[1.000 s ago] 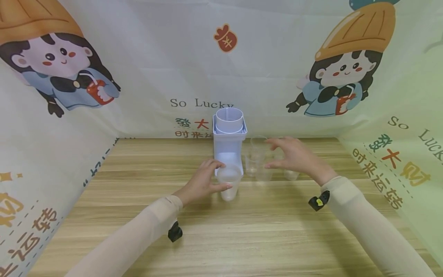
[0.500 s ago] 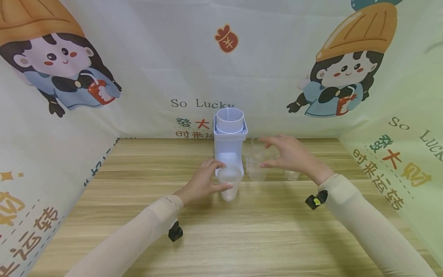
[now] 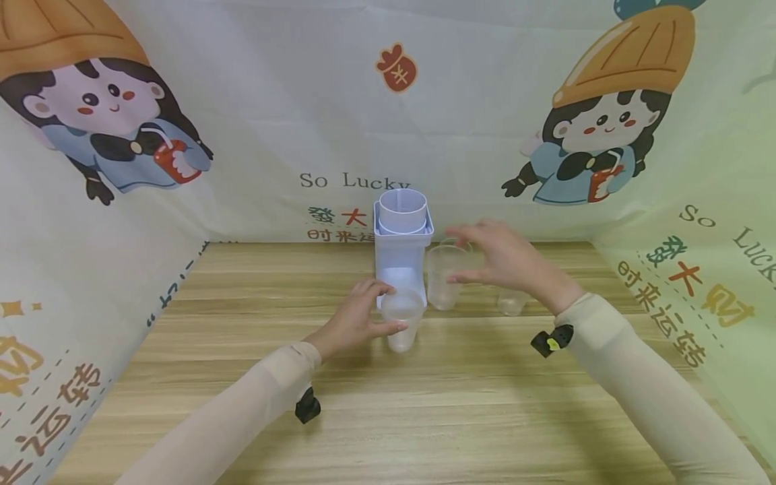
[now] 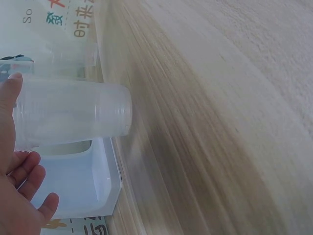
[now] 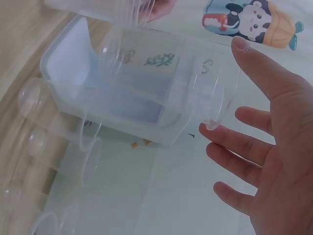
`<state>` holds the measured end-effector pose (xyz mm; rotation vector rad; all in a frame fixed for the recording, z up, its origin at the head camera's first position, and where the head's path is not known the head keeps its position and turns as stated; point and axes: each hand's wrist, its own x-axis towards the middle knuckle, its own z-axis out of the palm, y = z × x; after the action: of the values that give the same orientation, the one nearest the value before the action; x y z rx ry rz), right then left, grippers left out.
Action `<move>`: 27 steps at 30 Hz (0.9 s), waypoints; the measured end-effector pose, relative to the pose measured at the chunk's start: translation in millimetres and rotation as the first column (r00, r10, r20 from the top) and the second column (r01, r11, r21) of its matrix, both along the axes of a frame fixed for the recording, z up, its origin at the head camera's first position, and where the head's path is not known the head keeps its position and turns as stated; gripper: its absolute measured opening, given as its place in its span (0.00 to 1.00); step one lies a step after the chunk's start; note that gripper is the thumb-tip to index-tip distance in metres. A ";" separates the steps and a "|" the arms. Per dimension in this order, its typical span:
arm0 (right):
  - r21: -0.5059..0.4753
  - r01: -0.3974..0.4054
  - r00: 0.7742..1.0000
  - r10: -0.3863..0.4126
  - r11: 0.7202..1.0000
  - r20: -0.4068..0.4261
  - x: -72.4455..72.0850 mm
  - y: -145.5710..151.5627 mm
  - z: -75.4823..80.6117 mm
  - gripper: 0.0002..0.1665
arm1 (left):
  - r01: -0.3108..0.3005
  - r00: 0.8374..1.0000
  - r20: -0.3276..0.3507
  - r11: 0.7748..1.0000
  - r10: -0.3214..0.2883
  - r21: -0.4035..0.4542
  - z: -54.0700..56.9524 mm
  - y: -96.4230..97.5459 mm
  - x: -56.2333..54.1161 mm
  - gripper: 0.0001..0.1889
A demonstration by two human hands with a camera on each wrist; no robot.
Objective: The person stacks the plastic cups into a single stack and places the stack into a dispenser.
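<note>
Below backdrop lettering "So Lucky" (image 3: 364, 180): left hand (image 3: 347, 322), fingers pinching nearer clear cup (image 3: 407, 316); right hand (image 3: 515, 266), blurred, fingers spread about farther clear cup (image 3: 441, 284).

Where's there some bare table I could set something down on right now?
The widest bare patch is the front of the table, between the forearms. Another lies left of the pale holder, beyond the left hand. It's crowded before the holder, where that hand's cup is, and right of it, with clear cups around the right hand.
</note>
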<state>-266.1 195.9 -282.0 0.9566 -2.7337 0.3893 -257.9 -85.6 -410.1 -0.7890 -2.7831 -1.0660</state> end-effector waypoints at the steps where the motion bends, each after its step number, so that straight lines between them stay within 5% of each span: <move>1: -0.004 0.000 1.000 0.000 1.000 -0.002 0.2 -1.0 0.9 0.47 | 0.000 1.000 0.000 1.000 0.000 -0.001 -0.1 0.0 -0.3 0.37; 27: -0.006 -0.072 0.997 0.072 0.997 -0.025 4.9 -27.7 16.8 0.48 | -0.003 1.000 -0.026 1.000 0.002 -0.014 -2.1 -0.4 -1.3 0.37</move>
<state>-261.2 168.2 -265.2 1.0535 -2.6798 0.3963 -259.2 -86.0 -412.2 -0.7950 -2.7719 -1.0300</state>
